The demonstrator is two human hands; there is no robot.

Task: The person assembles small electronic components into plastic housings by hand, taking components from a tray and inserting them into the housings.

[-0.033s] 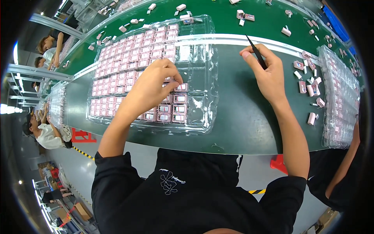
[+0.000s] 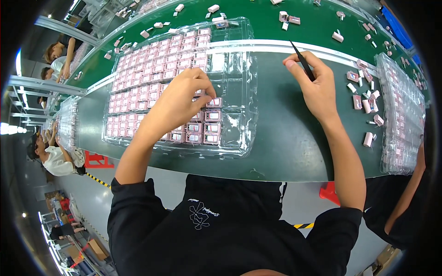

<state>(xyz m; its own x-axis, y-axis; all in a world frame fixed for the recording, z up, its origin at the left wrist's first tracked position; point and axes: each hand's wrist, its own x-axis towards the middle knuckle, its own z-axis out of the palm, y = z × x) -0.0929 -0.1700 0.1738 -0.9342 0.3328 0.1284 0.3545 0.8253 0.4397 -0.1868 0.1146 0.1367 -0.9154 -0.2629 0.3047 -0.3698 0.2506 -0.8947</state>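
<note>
— Left hand (image 2: 177,102), fingers first?
— Curled down and bunched, fingertips (image 2: 208,90) pressed onto a small pink part (image 2: 214,102) at the right end of a row in the clear plastic tray (image 2: 239,83). Thumb and forefinger close together on it; pinching or merely pushing down, cannot tell.
— And where exactly in the tray?
— Toward its right side, about midway down, at the edge of the filled pockets. Left of there, rows upon rows of the same pink parts (image 2: 152,69); right of there, bare clear pockets.
— Right hand (image 2: 313,85)?
— Thumb and forefinger pinched together around black tweezers (image 2: 302,60), remaining fingers folded loosely beneath. Tweezer tip pointing up and to the left, raised off the dark green bench (image 2: 285,138), touching nothing. Well apart from the tray, over bare bench just right of it.
— Further out?
— Loose pink parts (image 2: 366,103) scattered on the bench right of that hand, some lying flat, some on edge. Beyond those, a second clear tray (image 2: 400,110) with pink parts along the right edge. Above, a pale rail (image 2: 276,46) running across, then a brighter green belt (image 2: 258,18) carrying more scattered parts.
— Anybody else?
— Another person's arm (image 2: 407,193) at lower right, beside the second tray. More people (image 2: 53,156) seated along the line at far left.
</note>
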